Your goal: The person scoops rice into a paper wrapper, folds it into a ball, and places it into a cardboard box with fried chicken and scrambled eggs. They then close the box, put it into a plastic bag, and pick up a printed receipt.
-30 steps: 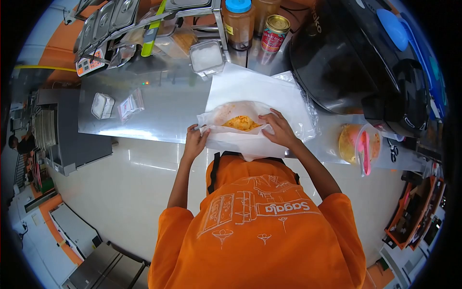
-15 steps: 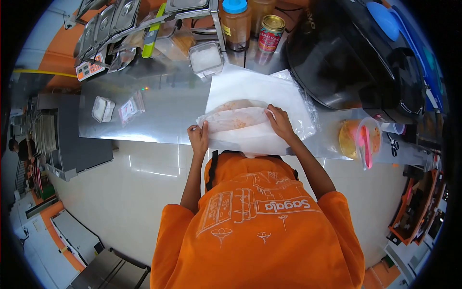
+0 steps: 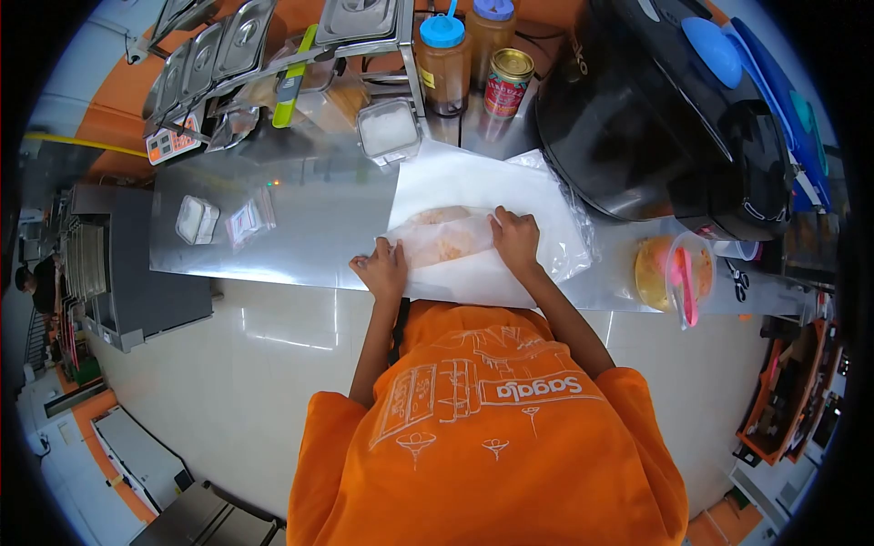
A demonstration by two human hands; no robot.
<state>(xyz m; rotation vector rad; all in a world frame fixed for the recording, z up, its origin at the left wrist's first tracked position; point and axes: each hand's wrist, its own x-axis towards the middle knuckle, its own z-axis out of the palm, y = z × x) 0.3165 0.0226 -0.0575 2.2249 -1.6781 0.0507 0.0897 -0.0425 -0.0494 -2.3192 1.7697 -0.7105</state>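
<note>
The folded paper (image 3: 442,240) lies on the white sheets (image 3: 469,175) on the bench (image 3: 305,227), orange food (image 3: 452,247) showing faintly through it. The left hand (image 3: 382,269), fingers curled, pinches its left end; the right hand (image 3: 516,240), also nearly closed, grips its right end. Beyond the white sheets stand the red can (image 3: 506,89) and, to its left, the blue-lidded jar (image 3: 443,73); right of them sits the black cooker (image 3: 628,127).

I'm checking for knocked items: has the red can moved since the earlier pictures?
No, the red can stands just right of the blue-lidded bottle, as before.
</note>
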